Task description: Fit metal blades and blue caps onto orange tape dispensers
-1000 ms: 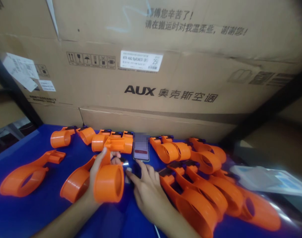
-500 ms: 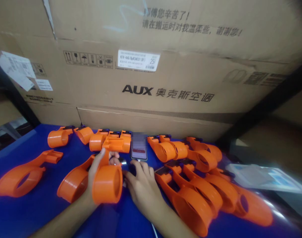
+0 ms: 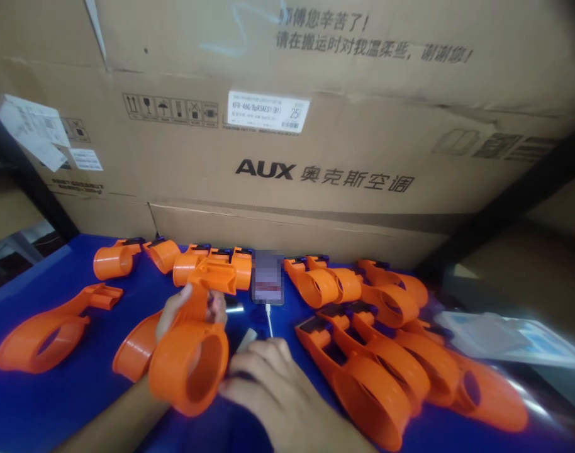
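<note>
My left hand [image 3: 172,308] is closed around the arm of an orange plastic ring-shaped part [image 3: 188,371], holding it tilted above the blue table, with the ring's opening turned to the right. My right hand [image 3: 278,377] is just right of the ring, its fingers curled and a fingertip close to the rim; whether they touch, I cannot tell. A small greyish strip [image 3: 246,340] shows just beyond the right fingers. What the right hand grips is hidden. A short silvery piece [image 3: 234,309] appears beyond the left fingers. Behind the held part lies another orange ring part [image 3: 134,355].
A phone [image 3: 267,277] with a white cable [image 3: 269,321] lies at the back. More orange ring parts [image 3: 372,384] crowd the right side; one [image 3: 42,343] lies left. A large cardboard box [image 3: 292,207] forms the back wall. A plastic-covered packet [image 3: 509,336] sits at far right.
The held ring has swung down and left, its opening now facing more toward me. My right hand has drawn back from the phone, uncovering the cable's plug and the greyish strip.
</note>
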Demonstrator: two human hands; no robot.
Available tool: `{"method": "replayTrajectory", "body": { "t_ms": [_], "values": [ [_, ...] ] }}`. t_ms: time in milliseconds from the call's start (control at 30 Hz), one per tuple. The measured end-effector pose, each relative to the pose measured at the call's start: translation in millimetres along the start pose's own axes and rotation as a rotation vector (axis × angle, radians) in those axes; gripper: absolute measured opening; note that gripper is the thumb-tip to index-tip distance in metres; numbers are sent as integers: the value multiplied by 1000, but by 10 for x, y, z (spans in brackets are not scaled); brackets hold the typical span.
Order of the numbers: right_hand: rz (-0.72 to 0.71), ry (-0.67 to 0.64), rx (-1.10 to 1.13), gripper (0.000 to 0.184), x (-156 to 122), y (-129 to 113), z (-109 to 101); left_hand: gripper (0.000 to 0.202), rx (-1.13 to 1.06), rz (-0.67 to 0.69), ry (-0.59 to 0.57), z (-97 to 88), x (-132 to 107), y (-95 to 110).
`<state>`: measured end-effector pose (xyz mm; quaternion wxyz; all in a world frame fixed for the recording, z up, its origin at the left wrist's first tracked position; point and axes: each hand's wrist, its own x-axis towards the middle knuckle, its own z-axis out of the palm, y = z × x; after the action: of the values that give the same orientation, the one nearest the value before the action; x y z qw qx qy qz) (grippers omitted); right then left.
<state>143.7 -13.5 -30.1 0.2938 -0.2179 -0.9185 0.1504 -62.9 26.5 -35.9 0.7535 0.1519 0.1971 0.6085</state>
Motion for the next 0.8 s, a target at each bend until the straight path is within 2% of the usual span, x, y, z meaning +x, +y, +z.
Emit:
{"method": "replayTrajectory", "body": {
  "t_ms": [33,100,167,200,267,367,467,600,800],
  "values": [
    [10,43,11,49,-16,13,21,31,39,26,-25,13,5,15],
    [-3,55,-10,37,-41,38,79,36,117,71,-79,37,24,53],
    [-64,-22,-80,19,-49,49,164,39,167,66,-105,62,43,102],
    [-103,-77,-122,16,-48,50,219,40,177,58,-102,74,49,125],
    [-185,-131,-167,22,-40,54,341,41,182,52,-79,98,53,153],
    [-168,-183,-214,22,-30,71,492,41,186,98,-43,112,46,133],
    [-106,-230,-232,23,-12,86,512,39,214,143,-61,85,44,79],
    [25,-194,-248,31,34,72,358,41,230,103,-108,21,50,59],
    [428,-80,-243,66,72,41,143,42,226,85,-142,-21,62,55]
  ]
}}
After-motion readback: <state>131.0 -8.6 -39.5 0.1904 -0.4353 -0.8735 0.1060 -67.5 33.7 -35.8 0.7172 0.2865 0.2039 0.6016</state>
